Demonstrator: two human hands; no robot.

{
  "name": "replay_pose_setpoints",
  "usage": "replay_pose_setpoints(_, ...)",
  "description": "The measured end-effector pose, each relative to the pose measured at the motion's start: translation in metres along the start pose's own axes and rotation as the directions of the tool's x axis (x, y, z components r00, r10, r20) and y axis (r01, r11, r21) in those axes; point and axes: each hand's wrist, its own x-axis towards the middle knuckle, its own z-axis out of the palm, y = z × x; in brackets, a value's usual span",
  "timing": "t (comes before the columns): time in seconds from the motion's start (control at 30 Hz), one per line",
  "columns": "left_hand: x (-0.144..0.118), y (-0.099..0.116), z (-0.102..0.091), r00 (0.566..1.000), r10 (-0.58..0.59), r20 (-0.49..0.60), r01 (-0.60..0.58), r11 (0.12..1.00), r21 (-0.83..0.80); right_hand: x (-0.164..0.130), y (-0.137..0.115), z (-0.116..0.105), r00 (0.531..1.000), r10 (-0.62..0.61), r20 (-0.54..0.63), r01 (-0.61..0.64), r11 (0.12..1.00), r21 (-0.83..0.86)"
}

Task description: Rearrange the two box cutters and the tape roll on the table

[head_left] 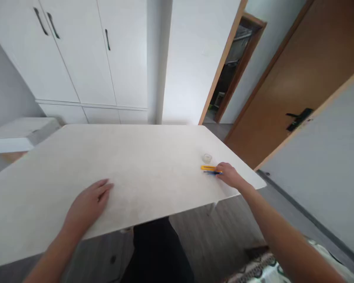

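Note:
My left hand [90, 202] lies on the white table [129, 157] at the left, its fingers stretched out and holding nothing. Toward the right end of the table, my right hand [228, 175] has its fingers curled on a slim blue pen [210, 172]. Just behind the pen and almost parallel to it lies a yellow utility knife [206, 168], its right end partly covered by the same fingers. A small roll of clear tape [207, 158] rests a little farther back, apart from the hand.
White cupboards [76, 51] with dark handles stand behind the table. A white box-like unit [20, 133] is at the far left. On the right are a brown door [283, 78] and an open doorway [232, 59]. Patterned cloth [265, 267] lies at lower right.

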Motion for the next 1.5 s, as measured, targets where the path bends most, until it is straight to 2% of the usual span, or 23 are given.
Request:
replay_pose_setpoints(0.13,0.000,-0.001,0.000,1.000,-0.007,-0.016,0.007,1.000,0.001,0.012,0.002,-0.004,0.996,0.085,-0.010,-0.085,0.996,0.020)
replay_pose_setpoints(0.27,0.000,0.001,-0.001,1.000,-0.009,-0.023,0.009,1.000,-0.009,0.020,-0.003,-0.002,0.993,0.076,0.094,-0.079,0.997,0.024)
replay_pose_setpoints(0.33,0.001,0.002,-0.002,1.000,-0.013,-0.020,0.013,1.000,-0.010,0.022,-0.009,-0.001,0.987,0.065,0.146,-0.063,0.998,-0.016)
replay_pose_setpoints(0.4,0.001,0.003,-0.003,1.000,-0.018,-0.015,0.017,1.000,-0.008,0.022,-0.017,-0.001,0.979,0.108,0.175,-0.094,0.992,-0.081)
replay_pose_setpoints(0.5,0.001,0.003,-0.004,1.000,-0.020,-0.018,0.020,1.000,-0.006,0.017,-0.029,0.002,0.975,0.185,0.119,-0.170,0.977,-0.126)
replay_pose_setpoints(0.6,0.001,0.003,-0.004,1.000,-0.017,-0.025,0.017,1.000,-0.010,0.009,-0.036,0.007,0.967,0.254,0.017,-0.251,0.964,-0.090)
replay_pose_setpoints(0.67,0.001,0.004,-0.005,0.999,-0.015,-0.030,0.015,1.000,-0.013,0.005,-0.037,0.009,0.938,0.345,-0.042,-0.347,0.937,-0.032)
replay_pose_setpoints(0.77,0.002,0.005,-0.005,0.999,-0.016,-0.032,0.015,1.000,-0.015,0.005,-0.036,0.007,0.844,0.530,-0.079,-0.520,0.846,0.115)
replay_pose_setpoints(0.83,0.002,0.005,-0.005,1.000,-0.015,-0.025,0.015,1.000,-0.010,0.009,-0.034,0.002,0.798,0.597,-0.079,-0.575,0.794,0.197)
replay_pose_setpoints(0.87,0.001,0.005,-0.005,1.000,-0.015,-0.024,0.015,1.000,-0.008,0.013,-0.034,-0.001,0.793,0.604,-0.084,-0.577,0.788,0.217)
replay_pose_setpoints(1.03,0.002,0.003,-0.002,0.999,-0.013,-0.029,0.012,1.000,-0.006,0.046,-0.034,-0.012,0.824,0.554,-0.119,-0.534,0.830,0.159)
replay_pose_setpoints(1.23,0.002,0.008,-0.004,0.999,-0.013,-0.047,0.013,1.000,-0.005,0.085,-0.037,-0.015,0.844,0.523,0.120,-0.534,0.840,0.098)
replay_pose_setpoints(1.33,0.003,0.014,-0.007,0.998,-0.017,-0.053,0.017,1.000,-0.013,0.100,-0.044,-0.014,0.849,0.495,0.184,-0.507,0.861,0.026)
replay_pose_setpoints(1.43,0.004,0.021,-0.010,0.997,-0.033,-0.070,0.032,0.999,-0.023,0.122,-0.077,-0.016,0.878,0.446,0.174,-0.457,0.889,0.026)
replay_pose_setpoints(1.5,0.004,0.025,-0.012,0.996,-0.043,-0.074,0.040,0.998,-0.038,0.141,-0.123,-0.019,0.923,0.347,0.169,-0.367,0.924,0.105)
